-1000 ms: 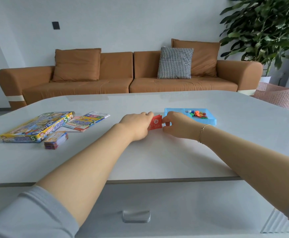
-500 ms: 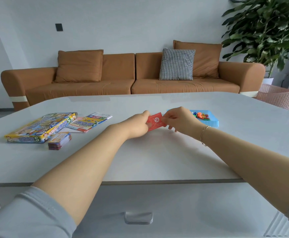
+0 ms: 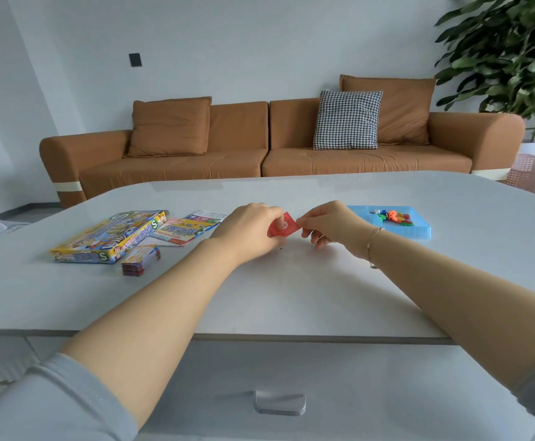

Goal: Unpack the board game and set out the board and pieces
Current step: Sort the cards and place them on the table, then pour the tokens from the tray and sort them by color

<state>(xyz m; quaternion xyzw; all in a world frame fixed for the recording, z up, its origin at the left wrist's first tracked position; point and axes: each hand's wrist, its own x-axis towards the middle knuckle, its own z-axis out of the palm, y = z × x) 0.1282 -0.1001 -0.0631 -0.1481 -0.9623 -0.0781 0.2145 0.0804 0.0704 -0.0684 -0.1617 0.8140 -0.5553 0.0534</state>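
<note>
While both forearms reach across the table [image 3: 291,297], left hand [image 3: 250,230] and right hand [image 3: 329,222] pinch a red card [image 3: 283,229].

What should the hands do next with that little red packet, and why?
Probably pull it open. Both hands, left and right, pinch opposite ends of the small red packet just above the table. It looks sealed, while other pieces already lie in the blue tray, so its contents likely go out next.
</note>
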